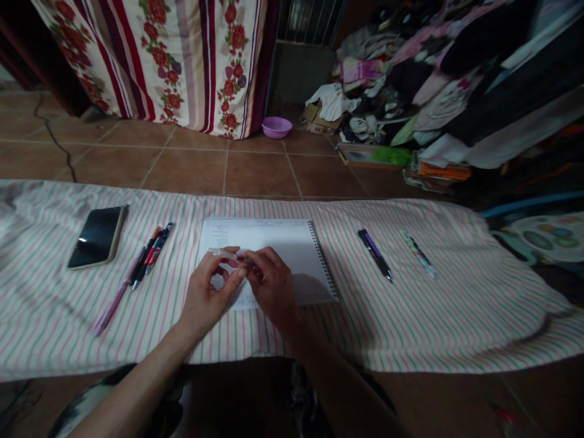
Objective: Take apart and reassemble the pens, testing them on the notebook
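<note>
Above a spiral notebook (283, 234), my left hand (210, 286) and my right hand (274, 283) meet at the fingertips. Between them is a slim, pale, see-through pen-like thing (222, 252). Its left end lies along my left index finger; the fingers of my right hand close over the other end and hide it. My left thumb and fingers form a ring, with the thumb tip against my right fingers. The notebook lies open on the striped cloth, its coil on the right side and some print on the page's left part.
A phone (98, 237) lies at the left, with several pens (150, 255) and a long pink pen (114, 304) beside it. Right of the notebook lie a purple-black pen (375, 254) and a patterned pen (420, 254). A purple basin (277, 126) and heaped clothes (365, 73) are beyond the table.
</note>
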`<state>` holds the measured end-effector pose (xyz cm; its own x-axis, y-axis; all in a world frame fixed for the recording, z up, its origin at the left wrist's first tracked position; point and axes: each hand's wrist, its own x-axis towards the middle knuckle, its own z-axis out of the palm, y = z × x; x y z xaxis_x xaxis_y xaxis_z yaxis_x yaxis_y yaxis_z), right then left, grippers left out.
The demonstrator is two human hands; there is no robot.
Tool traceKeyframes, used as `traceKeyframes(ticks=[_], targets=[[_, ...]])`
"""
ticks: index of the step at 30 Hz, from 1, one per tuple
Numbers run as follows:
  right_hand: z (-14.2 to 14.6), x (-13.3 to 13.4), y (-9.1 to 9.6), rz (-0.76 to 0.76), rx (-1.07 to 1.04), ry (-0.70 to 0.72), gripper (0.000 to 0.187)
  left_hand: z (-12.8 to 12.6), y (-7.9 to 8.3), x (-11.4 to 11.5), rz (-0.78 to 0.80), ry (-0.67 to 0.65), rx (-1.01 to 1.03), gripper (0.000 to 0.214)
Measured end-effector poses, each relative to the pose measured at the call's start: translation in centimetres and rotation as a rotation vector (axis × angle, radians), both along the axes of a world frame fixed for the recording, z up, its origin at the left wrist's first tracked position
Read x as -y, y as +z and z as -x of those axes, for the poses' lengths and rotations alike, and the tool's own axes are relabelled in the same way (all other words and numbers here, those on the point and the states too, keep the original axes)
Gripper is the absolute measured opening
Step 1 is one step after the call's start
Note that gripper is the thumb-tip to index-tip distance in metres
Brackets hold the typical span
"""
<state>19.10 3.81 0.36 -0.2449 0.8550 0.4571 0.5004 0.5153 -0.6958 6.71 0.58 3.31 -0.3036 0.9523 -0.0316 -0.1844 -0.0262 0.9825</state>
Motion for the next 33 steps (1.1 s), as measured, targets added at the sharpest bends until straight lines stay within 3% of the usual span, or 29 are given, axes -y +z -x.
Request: traceKeyframes(ticks=[5,12,18,20,22,26,29,33], targets=[[0.5,0.1,0.2,0.002,0.009,-0.004,0.014,0.9,0.7,1.0,-0.072,-0.133,0.030,0.027],[1.1,-0.1,0.1,-0.031,-0.084,0.013,0.019,1.3,1.1,1.2,-0.075,-0.135,0.316,0.042],[1.8,-0.1,0.1,0.012,-0.202,0.059,0.011,1.6,1.7,1.7,-0.091,-0.147,0.272,0.048],[2.2,-0.1,0.3,0.150,-0.338,0.020,0.009,1.9,1.6,1.8,-0.128,-0.129,0.253,0.050],[2.5,-0.2,0.7,0.388,-0.578,-0.018,0.011,2.2,1.4,1.7,-0.125,-0.070,0.229,0.043],[2.6,-0.5,1.5,0.838,-1.084,0.003,0.013,3.1,0.4,1.2,-0.014,0.082,0.119,0.027],[2.4,-0.6,1.7,1.003,-1.237,0.027,0.011,3.3,-0.1,1.0,0.054,0.082,0.063,0.025],[2.2,-0.6,1.5,1.066,-1.292,0.111,0.011,3.1,-0.3,1.1,0.095,0.028,0.042,0.026]])
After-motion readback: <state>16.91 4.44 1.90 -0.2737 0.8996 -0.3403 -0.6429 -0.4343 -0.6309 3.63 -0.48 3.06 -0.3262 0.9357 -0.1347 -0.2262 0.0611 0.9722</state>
